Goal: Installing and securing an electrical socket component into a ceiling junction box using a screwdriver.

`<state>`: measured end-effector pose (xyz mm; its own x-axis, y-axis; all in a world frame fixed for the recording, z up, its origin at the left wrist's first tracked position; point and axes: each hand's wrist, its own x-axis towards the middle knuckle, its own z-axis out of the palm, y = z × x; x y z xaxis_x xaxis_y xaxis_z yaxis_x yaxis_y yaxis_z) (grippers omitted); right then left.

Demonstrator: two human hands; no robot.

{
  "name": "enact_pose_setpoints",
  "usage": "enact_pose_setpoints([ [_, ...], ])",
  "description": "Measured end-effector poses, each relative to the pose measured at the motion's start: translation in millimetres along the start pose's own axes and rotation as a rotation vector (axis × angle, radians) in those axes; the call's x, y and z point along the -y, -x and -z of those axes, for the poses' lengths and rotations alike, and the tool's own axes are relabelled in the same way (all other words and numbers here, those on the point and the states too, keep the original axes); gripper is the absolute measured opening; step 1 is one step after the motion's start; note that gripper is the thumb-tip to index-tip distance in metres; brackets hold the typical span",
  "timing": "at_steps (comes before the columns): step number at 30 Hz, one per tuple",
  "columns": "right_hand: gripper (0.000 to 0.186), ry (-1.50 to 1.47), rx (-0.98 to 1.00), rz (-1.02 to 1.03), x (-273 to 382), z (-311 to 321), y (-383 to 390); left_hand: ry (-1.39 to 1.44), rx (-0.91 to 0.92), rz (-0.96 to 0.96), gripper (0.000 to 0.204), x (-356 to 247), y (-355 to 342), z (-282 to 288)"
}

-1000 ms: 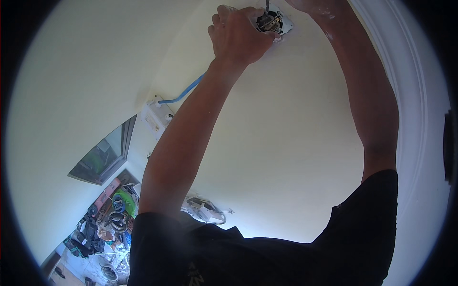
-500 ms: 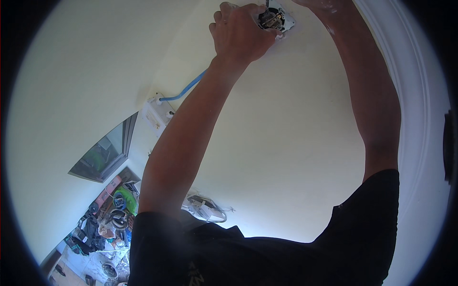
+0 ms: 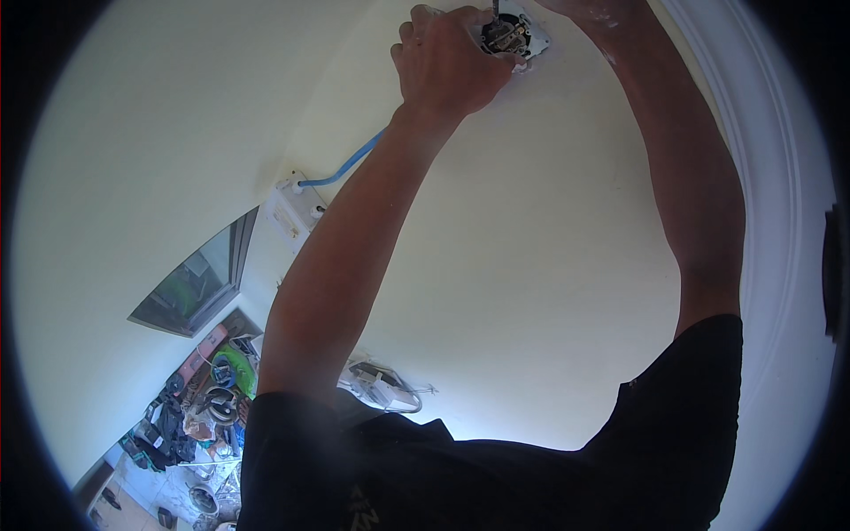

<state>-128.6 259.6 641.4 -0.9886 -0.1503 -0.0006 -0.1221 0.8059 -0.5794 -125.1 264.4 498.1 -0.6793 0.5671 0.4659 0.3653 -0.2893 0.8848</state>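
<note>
Overhead on the pale wall sits a round black electrical fitting (image 3: 507, 35) with metal contacts, on a white mounting plate (image 3: 538, 42). My left hand (image 3: 450, 57) grips its left side, thumb at the lower edge and index finger at the upper edge; the other fingers are curled beside it. A thin dark metal shaft (image 3: 496, 9), like a screwdriver's, reaches down to the fitting from the top edge. What holds the shaft is out of view. Only the heel and wrist of my right hand (image 3: 604, 11) show, with white smears; its fingers are cut off by the picture's edge.
A blue conduit (image 3: 345, 165) runs from behind my left forearm to a white box (image 3: 290, 211). White moulding (image 3: 768, 190) lines the right side. At lower left are a framed window (image 3: 199, 279) and a cluttered heap (image 3: 208, 411); another white fixture (image 3: 382, 387) is near my left elbow.
My right wrist has shifted slightly left and up. The fitting's inner metal parts catch the light differently. My left hand keeps its grip on the fitting.
</note>
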Motion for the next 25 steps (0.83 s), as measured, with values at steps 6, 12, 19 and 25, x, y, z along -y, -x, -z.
enact_pose_setpoints([
  [6, 0.051, -0.029, 0.021, 0.008, -11, 4, -1, 0.016, 0.004, 0.004, 0.044, 1, 0, -5],
  [12, 0.052, -0.127, -0.087, -0.016, 13, -16, 2, 0.012, -0.404, -0.359, 0.043, 50, 3, -44],
  [19, 0.049, 0.202, -0.036, 0.194, -1, 2, 8, 0.018, 0.012, 0.035, 0.042, 0, 1, -3],
  [25, 0.05, -0.346, -0.245, -0.098, -2, -5, 10, -0.049, 0.084, 0.031, 0.042, 1, -3, 2],
])
